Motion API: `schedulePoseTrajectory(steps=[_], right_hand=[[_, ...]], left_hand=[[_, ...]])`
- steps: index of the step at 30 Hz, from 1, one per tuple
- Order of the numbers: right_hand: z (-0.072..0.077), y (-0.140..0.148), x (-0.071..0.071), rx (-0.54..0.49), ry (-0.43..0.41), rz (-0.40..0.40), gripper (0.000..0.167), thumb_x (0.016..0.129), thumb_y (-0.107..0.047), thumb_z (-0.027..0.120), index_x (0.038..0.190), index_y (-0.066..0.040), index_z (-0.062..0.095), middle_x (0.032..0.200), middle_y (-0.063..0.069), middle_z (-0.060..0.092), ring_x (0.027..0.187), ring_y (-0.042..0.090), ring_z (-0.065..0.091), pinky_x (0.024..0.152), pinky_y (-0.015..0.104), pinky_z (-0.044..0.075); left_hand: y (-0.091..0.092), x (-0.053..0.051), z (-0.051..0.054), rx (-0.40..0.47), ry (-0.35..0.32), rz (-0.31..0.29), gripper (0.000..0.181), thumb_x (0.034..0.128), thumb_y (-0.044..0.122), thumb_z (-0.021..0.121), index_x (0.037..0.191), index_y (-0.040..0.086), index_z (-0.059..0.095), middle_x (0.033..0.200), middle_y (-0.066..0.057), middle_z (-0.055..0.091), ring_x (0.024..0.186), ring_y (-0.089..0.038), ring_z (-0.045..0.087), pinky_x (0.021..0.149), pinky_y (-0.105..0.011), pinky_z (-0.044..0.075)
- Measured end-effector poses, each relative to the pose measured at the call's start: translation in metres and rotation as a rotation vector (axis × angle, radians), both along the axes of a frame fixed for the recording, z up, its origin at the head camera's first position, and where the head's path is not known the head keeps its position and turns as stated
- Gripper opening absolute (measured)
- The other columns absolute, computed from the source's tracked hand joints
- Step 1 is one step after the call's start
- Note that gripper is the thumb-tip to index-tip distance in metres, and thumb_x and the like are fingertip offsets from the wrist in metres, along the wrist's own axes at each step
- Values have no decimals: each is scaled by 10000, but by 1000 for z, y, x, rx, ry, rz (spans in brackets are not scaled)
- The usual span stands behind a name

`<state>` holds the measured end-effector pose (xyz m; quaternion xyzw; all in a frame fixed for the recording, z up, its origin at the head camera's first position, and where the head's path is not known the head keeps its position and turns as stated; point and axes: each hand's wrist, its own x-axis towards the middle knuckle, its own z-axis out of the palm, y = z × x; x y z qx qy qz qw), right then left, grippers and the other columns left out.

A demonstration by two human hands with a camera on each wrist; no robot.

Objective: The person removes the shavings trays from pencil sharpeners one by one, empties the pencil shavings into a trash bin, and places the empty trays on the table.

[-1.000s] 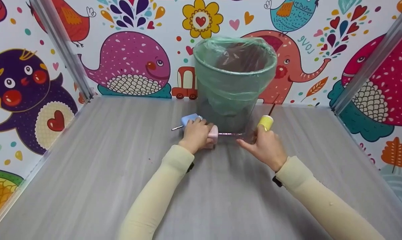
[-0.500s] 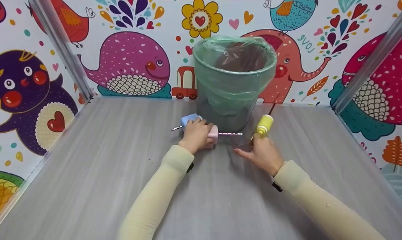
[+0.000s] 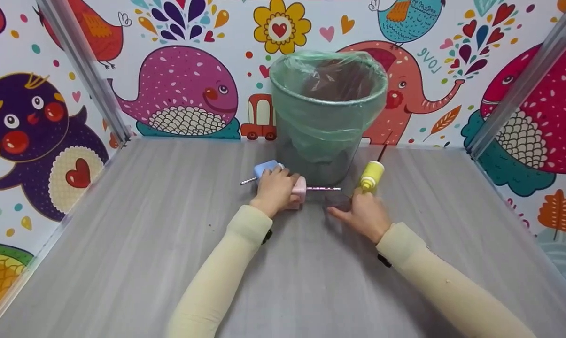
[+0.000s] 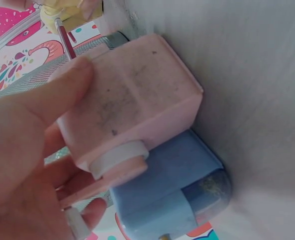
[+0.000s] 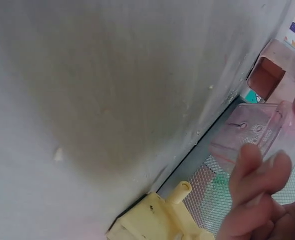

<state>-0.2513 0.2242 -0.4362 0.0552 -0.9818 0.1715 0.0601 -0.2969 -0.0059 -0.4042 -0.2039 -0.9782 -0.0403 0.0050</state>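
My left hand (image 3: pixel 275 190) grips a pink crank pencil sharpener (image 4: pixel 130 90), with the thumb across its body. A patterned pencil (image 3: pixel 324 188) sticks out of its right side. In the right wrist view the drawer slot in the pink sharpener (image 5: pixel 267 77) stands open. My right hand (image 3: pixel 368 213) holds a clear pinkish shavings drawer (image 5: pixel 247 125) low over the table, apart from the sharpener. Behind my left hand stands a blue sharpener (image 4: pixel 160 185), a pencil (image 3: pixel 249 180) poking out leftward. A yellow sharpener (image 3: pixel 372 174) with a dark pencil (image 3: pixel 383 152) is just beyond my right hand.
A mesh waste bin (image 3: pixel 315 162) lined with a green plastic bag (image 3: pixel 329 117) stands behind the sharpeners, near the back wall. Grey table (image 3: pixel 292 281) spreads in front of my hands. Printed panels (image 3: pixel 184 89) with metal corner posts (image 3: pixel 83 70) enclose three sides.
My right hand has come down and left, toward me, with the clear drawer, away from the bin. More of the yellow sharpener shows. My left hand has stayed on the pink sharpener.
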Motion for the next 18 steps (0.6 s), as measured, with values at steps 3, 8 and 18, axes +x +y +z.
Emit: schedulePoseTrajectory(steps=[3, 8, 18], right_hand=[[-1, -2, -2, 2, -25, -19, 665, 807, -594, 754, 995, 28, 611, 784, 136, 638, 640, 229, 593, 595, 391, 526], [-2, -4, -6, 43, -70, -65, 675, 801, -625, 742, 955, 18, 606, 772, 150, 648, 660, 261, 624, 698, 484, 587], [-2, -9, -16, 80, -157, -85, 675, 793, -631, 748, 949, 21, 668, 797, 144, 697, 663, 244, 624, 761, 501, 590]], left_hand=[[0, 0, 0, 2, 1, 2, 589, 923, 433, 686, 1434, 171, 558, 1464, -105, 563, 1393, -311, 454, 1177, -547, 330], [-1, 0, -1, -15, 22, -9, 561, 934, 421, 678, 1423, 171, 565, 1425, -103, 588, 1355, -303, 473, 1155, -544, 353], [0, 1, 0, -19, 18, -7, 560, 941, 419, 671, 1430, 172, 557, 1427, -104, 586, 1347, -303, 475, 1144, -539, 362]])
